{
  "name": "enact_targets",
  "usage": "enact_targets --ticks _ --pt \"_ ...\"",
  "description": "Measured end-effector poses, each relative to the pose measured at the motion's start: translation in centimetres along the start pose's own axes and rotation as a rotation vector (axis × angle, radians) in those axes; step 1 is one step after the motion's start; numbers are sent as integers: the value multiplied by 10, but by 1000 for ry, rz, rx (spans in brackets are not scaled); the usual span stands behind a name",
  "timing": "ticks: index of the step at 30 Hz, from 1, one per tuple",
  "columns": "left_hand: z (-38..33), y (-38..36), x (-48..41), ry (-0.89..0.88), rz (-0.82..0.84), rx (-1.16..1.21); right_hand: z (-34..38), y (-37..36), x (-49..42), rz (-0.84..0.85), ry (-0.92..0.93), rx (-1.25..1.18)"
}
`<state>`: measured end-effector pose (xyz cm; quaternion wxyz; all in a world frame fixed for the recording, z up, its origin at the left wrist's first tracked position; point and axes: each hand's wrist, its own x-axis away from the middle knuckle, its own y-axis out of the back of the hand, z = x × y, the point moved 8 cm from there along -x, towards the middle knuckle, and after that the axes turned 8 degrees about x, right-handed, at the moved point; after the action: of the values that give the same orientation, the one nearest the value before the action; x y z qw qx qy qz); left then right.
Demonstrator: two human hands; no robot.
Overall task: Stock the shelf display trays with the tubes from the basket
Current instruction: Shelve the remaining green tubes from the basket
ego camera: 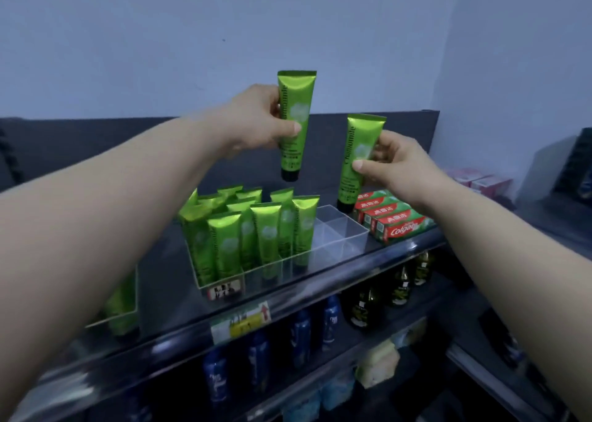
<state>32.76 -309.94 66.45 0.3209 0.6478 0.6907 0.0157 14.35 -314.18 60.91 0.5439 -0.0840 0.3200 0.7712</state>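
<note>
A: What are the hands doing?
B: The left hand [259, 117] grips one green tube [295, 123] upright; the right hand [394, 165] grips another tube [358, 162], both above the shelf's clear tray [349, 232].

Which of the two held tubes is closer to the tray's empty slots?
The right hand's tube: its cap hangs just behind the empty slots; the left hand's tube is higher.

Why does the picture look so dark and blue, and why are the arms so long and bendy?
Head view: dim, bluish light; the wide-angle lens stretches the arms and bows the shelf edge. The held tubes look sharp; the blue bottles below are dark and blurry; glare streaks the clear tray.
</note>
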Motion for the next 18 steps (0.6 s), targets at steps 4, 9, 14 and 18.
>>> enact_targets --ticks 4,9,14,18 --pt "25 23 -16 34 -94 -14 -2 -11 -34 -53 8 63" --pt "64 28 -29 134 -185 -140 -18 -38 -62 -12 -55 73" --pt "102 16 -34 246 -65 -227 -35 -65 -72 117 -94 38" --pt "125 11 -31 343 18 -247 -48 -90 -74 282 -121 -17"
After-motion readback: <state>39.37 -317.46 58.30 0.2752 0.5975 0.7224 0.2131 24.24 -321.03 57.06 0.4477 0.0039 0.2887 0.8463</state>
